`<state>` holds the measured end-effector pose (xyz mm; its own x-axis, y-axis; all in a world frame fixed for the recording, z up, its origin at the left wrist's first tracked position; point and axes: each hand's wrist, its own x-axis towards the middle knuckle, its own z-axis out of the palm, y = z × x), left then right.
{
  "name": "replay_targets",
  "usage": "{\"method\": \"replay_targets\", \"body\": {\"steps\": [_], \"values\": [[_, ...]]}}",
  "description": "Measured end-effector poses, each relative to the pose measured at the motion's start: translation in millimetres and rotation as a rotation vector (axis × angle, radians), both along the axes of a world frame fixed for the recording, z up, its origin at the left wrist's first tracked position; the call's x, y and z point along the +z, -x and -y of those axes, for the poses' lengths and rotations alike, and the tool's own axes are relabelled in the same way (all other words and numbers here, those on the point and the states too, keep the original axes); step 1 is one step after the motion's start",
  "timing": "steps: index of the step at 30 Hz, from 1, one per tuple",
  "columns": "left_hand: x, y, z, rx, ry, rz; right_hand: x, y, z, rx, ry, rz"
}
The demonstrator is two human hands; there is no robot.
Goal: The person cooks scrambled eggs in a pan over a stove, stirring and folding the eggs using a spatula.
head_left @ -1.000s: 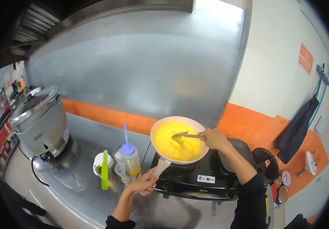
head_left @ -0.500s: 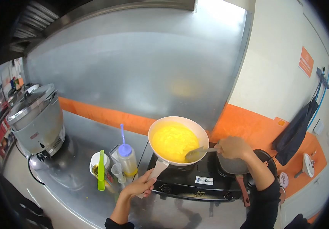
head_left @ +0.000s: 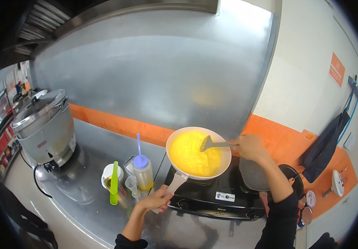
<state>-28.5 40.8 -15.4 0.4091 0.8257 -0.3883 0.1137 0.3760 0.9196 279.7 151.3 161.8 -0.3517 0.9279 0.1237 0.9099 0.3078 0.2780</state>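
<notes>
My left hand [head_left: 157, 199] is closed around the pale handle of a frying pan [head_left: 225, 157] over the left side of a black gas stove [head_left: 212, 202]. Soft, folded yellow egg [head_left: 193, 159] covers most of the pan's inside. My right hand [head_left: 249, 147] grips a grey slotted spatula [head_left: 214, 144] from the right. The spatula's head is at the far part of the egg, tilted down toward it. A second, dark square pan [head_left: 253, 176] rests on the right burner, partly behind my right forearm.
Left of the stove stand a squeeze bottle [head_left: 143, 170] with a purple cap, a small clear cup [head_left: 132, 185], and cans with a lime-green utensil [head_left: 114, 182] across them. A large rice cooker [head_left: 46, 133] is farther left. Another round dark pan [head_left: 293, 178] sits at right.
The spatula has moved from the pan's near right side to the far middle of the egg, my right hand shifting up. The egg's surface is more folded. The view has shifted slightly.
</notes>
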Motion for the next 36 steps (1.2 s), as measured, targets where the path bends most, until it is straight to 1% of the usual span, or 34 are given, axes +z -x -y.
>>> {"method": "replay_targets", "body": {"steps": [4, 6, 7, 9, 12, 14, 15, 17, 18, 20, 21, 23, 24, 26, 28, 30, 31, 32, 33, 35, 36], "values": [[1.5, -1.2, 0.6, -0.012, 0.021, 0.031, 45.7, -20.9, 33.1, 0.027, 0.078, -0.068], [2.8, -4.3, 1.5, -0.013, 0.026, 0.024, 60.2, -30.3, 36.6, 0.053, 0.336, -0.041], [2.6, -7.0, 1.8, -0.014, 0.023, -0.006, 57.8, -33.5, 34.9, 0.053, 0.337, -0.043], [-0.6, -10.3, 3.1, -0.019, 0.021, -0.041, 45.9, -38.5, 29.4, 0.166, 0.518, -0.1], [-5.3, -12.9, 3.4, -0.022, 0.026, 0.011, 15.1, -13.0, 29.4, 0.174, 0.583, -0.14], [-2.5, -15.0, 5.2, -0.02, 0.016, 0.003, -11.0, 5.5, 31.4, 0.108, 0.453, -0.173], [-3.3, -15.3, 5.6, -0.022, 0.018, -0.001, -21.2, 17.9, 31.1, 0.107, 0.455, -0.177], [-5.1, -15.5, 5.8, -0.022, -0.025, -0.008, -39.5, 39.0, 28.8, 0.015, 0.34, -0.173], [-4.7, -16.3, 7.2, -0.03, -0.02, -0.018, -47.6, 43.0, 23.3, 0.008, 0.344, -0.184], [-2.6, -19.1, 9.5, 0.0, -0.017, 0.012, -62.0, 47.4, 4.3, -0.052, 0.261, -0.24], [-1.7, -20.5, 10.6, -0.004, -0.017, 0.004, -70.5, 38.0, -10.4, -0.055, 0.26, -0.248], [-0.8, -22.8, 12.4, 0.01, -0.011, 0.029, -79.0, 9.4, -36.6, 0.168, 0.163, -0.135], [-1.3, -24.3, 13.0, 0.01, -0.015, 0.028, -65.3, 5.9, -28.0, 0.168, 0.158, -0.136], [-3.2, -28.5, 14.2, 0.047, 0.013, -0.015, -15.7, 1.0, 16.9, 0.053, 0.165, -0.325], [-1.0, -33.1, 17.7, 0.048, 0.005, -0.006, 17.7, -4.3, 50.2, 0.024, 0.148, -0.276], [-3.1, -36.2, 20.3, 0.044, 0.007, -0.004, 39.5, -7.6, 72.1, -0.009, 0.141, -0.235], [-5.3, -36.5, 20.1, 0.064, 0.016, 0.005, 48.1, -6.0, 78.9, -0.003, 0.164, -0.172], [-6.2, -36.5, 19.9, 0.084, 0.022, 0.012, 50.5, -4.0, 82.5, 0.004, 0.185, -0.111], [-5.4, -36.9, 20.1, 0.077, 0.027, 0.007, 46.4, -2.4, 82.2, -0.003, 0.189, -0.117], [-2.8, -36.6, 20.7, 0.067, 0.009, 0.001, 32.8, 3.4, 74.6, 0.115, 0.257, 0.027], [-2.3, -36.7, 21.0, 0.065, 0.009, -0.003, 21.9, 9.4, 69.8, 0.114, 0.257, 0.023]]}}
